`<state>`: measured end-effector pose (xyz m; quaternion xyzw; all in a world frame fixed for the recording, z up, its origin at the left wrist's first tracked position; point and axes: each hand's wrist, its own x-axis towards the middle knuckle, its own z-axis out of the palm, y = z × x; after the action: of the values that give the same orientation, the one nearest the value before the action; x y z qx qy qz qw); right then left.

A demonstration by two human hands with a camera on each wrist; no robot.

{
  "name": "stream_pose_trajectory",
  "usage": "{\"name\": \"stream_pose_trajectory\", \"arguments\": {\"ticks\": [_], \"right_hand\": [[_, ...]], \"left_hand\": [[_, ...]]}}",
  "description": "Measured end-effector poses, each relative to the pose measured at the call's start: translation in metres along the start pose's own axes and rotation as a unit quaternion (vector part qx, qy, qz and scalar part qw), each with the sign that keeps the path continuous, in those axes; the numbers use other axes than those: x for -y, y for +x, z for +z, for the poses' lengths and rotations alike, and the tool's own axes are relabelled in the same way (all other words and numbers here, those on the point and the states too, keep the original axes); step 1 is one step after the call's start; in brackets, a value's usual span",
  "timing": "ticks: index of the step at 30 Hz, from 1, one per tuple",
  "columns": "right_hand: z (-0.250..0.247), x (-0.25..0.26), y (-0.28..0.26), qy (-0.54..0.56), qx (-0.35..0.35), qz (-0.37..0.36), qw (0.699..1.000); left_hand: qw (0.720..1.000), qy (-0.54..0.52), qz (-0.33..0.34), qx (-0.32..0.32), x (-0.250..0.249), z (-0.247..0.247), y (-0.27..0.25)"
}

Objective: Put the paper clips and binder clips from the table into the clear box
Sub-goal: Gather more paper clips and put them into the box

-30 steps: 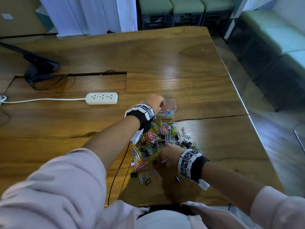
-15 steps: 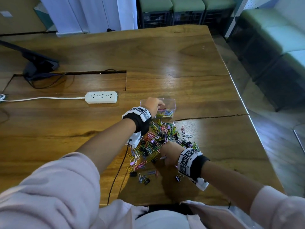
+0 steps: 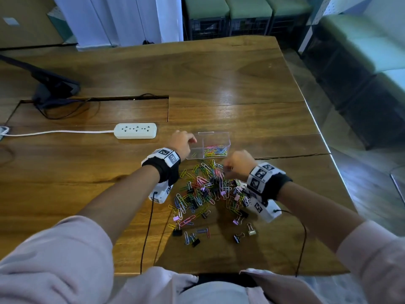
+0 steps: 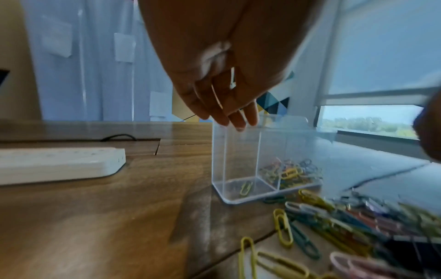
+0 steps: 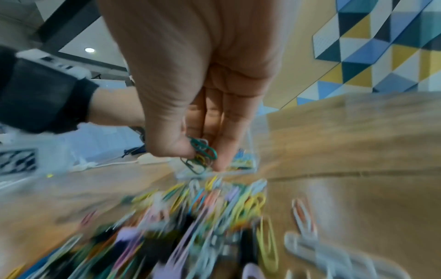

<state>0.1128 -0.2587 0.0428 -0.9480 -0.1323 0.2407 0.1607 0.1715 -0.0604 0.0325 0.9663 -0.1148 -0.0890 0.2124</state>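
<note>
seen from the head camera, looking down at a wooden table (image 3: 219, 84). nearest, at about 6 o'clock, two arms in pale pink sleeves (image 3: 54, 249) reach forward, each wrist wearing a black band with a marked white camera block.

just beyond, in the middle of the view, lies a loose heap of paper clips (image 3: 203, 189) in many colours, mixed with binder clips (image 3: 177, 232), black and pink; a few stray ones sit nearer the body at 6 o'clock.

the right hand (image 3: 237, 164) hovers at the far edge of the heap, at about 1 o'clock from its centre. its thumb and fingertips pinch a small bunch of clips (image 5: 200, 156), green and yellow, shown in the right wrist view.

further on, at 12 o'clock from the heap, stands the clear box (image 3: 208, 145), touching the heap's far edge. a divider splits it: the right part holds many coloured clips, the left part one yellow clip (image 4: 245, 187). the left hand (image 3: 182, 142) is at the box's left side, fingers hanging loosely together over the near left corner; it holds nothing that i can make out.

farther still, at 10 o'clock, lies a white power strip (image 3: 135, 131).

likely risks: the pinched bunch is loose, so a clip could slip out short of the box; clips hooked together may drag others along; a knock from either hand could tip the light box.
</note>
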Motion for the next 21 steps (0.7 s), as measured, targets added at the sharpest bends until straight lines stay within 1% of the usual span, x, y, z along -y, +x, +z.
{"name": "stream_pose_trajectory", "arguments": {"ticks": [2,4,7,9,11,14,18,21], "right_hand": [[-0.019,0.000,0.012,0.015,-0.044,0.020,0.999],[-0.034,0.001,0.023,0.021,-0.085,0.033,0.996],[-0.050,0.008,0.038,0.018,-0.143,0.023,0.989],[-0.054,0.011,0.047,0.007,-0.169,0.017,0.985],[-0.051,0.013,0.056,0.000,-0.164,0.017,0.986],[-0.041,0.013,0.064,-0.026,-0.138,0.015,0.990],[-0.032,0.012,0.067,-0.076,-0.114,0.008,0.991],[-0.030,0.011,0.069,-0.088,-0.115,0.004,0.989]], "left_hand": [[0.998,0.050,0.021,0.010,0.002,0.004,-0.003],[0.997,0.071,0.023,0.022,0.003,0.008,-0.007],[0.994,0.099,0.032,0.038,0.003,0.012,-0.013],[0.991,0.111,0.048,0.058,0.002,0.013,-0.014],[0.990,0.102,0.041,0.091,0.001,0.014,-0.012],[0.986,0.094,0.019,0.138,-0.002,0.015,-0.004],[0.982,0.088,-0.006,0.166,-0.006,0.017,0.006],[0.980,0.089,-0.004,0.178,-0.011,0.016,0.012]]}}
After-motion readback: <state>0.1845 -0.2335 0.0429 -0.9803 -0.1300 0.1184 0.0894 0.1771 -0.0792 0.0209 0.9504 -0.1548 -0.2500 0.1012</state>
